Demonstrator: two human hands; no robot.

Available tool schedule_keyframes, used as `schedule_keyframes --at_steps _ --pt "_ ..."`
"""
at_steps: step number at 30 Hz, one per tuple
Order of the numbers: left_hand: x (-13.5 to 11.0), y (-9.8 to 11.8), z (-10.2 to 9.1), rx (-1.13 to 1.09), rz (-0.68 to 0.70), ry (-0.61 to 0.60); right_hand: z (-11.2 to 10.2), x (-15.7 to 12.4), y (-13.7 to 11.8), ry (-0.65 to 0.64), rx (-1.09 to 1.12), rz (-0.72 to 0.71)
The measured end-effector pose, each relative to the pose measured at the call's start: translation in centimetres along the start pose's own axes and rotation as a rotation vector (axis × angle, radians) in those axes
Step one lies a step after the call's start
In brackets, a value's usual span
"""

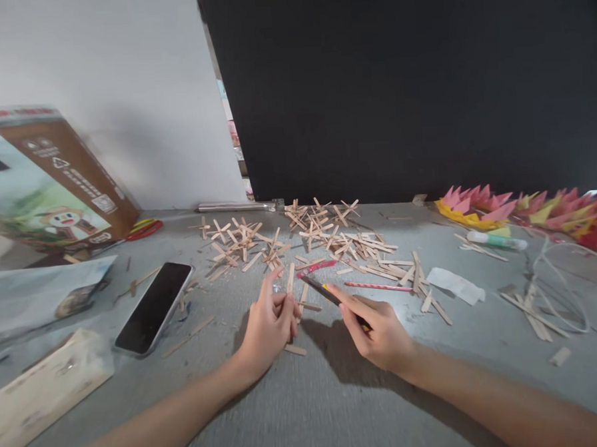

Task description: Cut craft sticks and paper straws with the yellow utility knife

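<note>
My left hand rests on the grey table with its fingers curled around a small pale thing, apparently a piece of wooden stick. My right hand is closed on a dark cutter or pencil-like tool whose tip points up and left toward the left hand. Just beyond both hands lie heaps of small wooden stick crosses and loose sticks. A red pen and a thin red pencil lie between the heaps and my hands.
A black phone lies face up at the left. A tilted printed carton, a wooden board, red-yellow scissors handles, a glue tube, white cable, and pink-yellow paper decorations ring the table. A black panel stands behind.
</note>
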State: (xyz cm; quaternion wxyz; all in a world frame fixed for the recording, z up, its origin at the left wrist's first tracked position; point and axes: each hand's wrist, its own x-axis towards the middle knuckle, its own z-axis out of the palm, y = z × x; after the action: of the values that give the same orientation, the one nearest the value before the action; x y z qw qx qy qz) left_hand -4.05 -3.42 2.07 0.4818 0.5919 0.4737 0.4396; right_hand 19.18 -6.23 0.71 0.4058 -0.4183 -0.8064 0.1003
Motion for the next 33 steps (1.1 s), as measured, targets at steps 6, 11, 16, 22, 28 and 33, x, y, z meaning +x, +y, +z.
schedule_keyframes --at_steps 6,11,16,22,28,33 --pt "0.3 -0.7 -0.2 0.014 0.012 -0.027 -0.1 0.0 -0.1 -0.072 0.031 -0.034" --pt "0.3 -0.7 -0.1 0.019 0.026 -0.046 -0.1 0.1 0.1 -0.105 0.005 -0.072" --pt "0.1 -0.7 0.0 0.053 0.075 -0.062 -0.1 0.1 0.2 -0.138 -0.013 -0.063" --pt "0.1 -1.2 -0.2 0.119 0.090 -0.057 0.0 -0.1 0.3 -0.120 -0.040 -0.052" --pt "0.0 -0.6 -0.1 0.156 0.082 -0.002 -0.1 -0.1 0.0 -0.100 -0.168 -0.102" --pt "-0.2 -0.6 0.0 0.146 0.090 0.023 -0.2 -0.1 -0.4 -0.137 -0.192 -0.090"
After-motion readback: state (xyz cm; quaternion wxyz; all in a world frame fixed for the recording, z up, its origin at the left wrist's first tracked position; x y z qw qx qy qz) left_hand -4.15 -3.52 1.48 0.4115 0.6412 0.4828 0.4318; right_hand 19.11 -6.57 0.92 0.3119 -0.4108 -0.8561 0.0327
